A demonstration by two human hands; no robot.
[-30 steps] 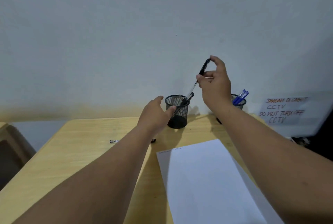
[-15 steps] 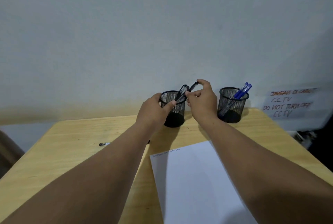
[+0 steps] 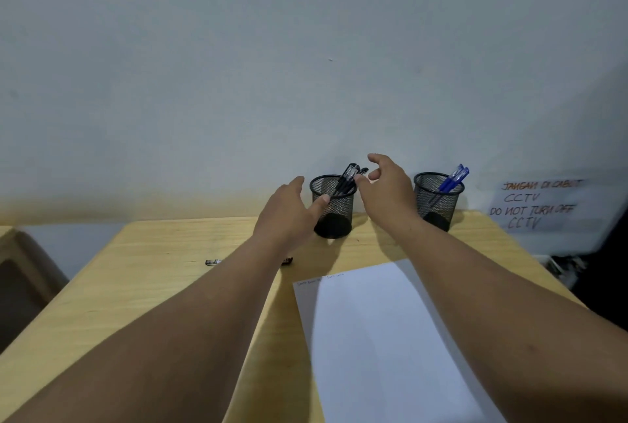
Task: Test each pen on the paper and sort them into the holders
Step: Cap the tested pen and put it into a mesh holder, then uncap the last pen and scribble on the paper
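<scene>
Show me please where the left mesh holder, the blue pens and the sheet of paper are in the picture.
left mesh holder (image 3: 336,210): head view, on its front mesh wall.
blue pens (image 3: 453,179): head view, on the blue barrels above the rim.
sheet of paper (image 3: 380,337): head view, on its blank middle.

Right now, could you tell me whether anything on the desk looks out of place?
Yes: one pen lies loose on the wooden desk, partly hidden under the left forearm, while black pens stand in the left mesh holder and blue pens in the right holder.
</scene>
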